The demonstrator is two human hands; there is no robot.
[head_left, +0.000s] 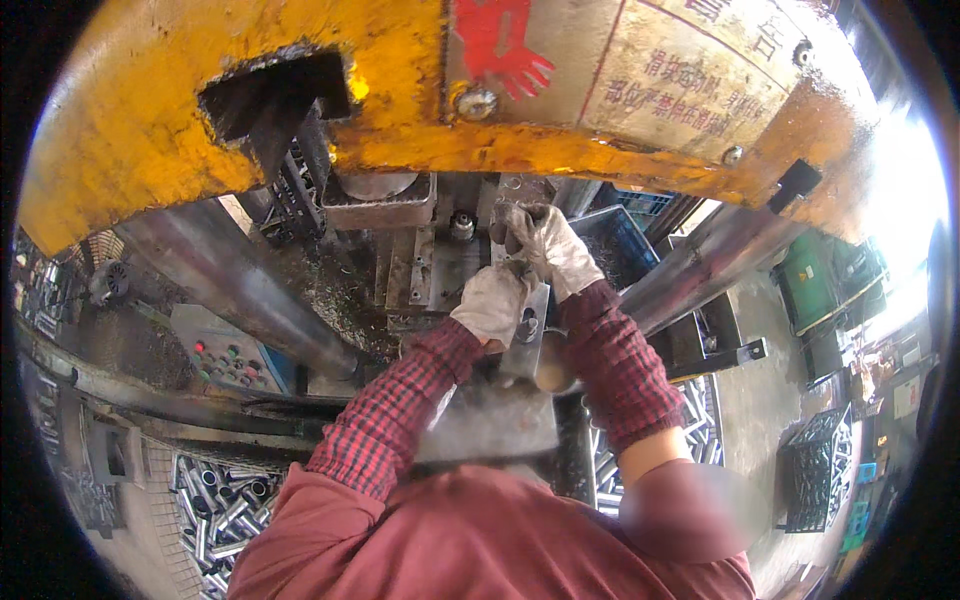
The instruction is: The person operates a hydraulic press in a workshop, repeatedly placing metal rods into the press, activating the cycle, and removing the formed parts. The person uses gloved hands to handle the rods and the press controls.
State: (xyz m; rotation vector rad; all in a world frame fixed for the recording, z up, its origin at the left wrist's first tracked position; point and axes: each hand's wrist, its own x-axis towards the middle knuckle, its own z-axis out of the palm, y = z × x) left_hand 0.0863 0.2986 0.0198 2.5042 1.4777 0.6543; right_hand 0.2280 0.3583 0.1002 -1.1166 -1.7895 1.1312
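Two gloved hands, left hand point(495, 300) and right hand point(548, 245) (both clamped) gripping flat metal piece point(528, 335), under yellow press point(150, 120).

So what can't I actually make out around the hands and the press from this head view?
- Left hand: its grip on the flat metal piece is hidden by the glove.
- Right hand: what its fingertips touch is too small and dark to tell.
- Die area: shadowed under the yellow press frame.
- Bin of metal tubes: partly cut off by the person's shoulder.
- Control panel: buttons too small to tell apart.
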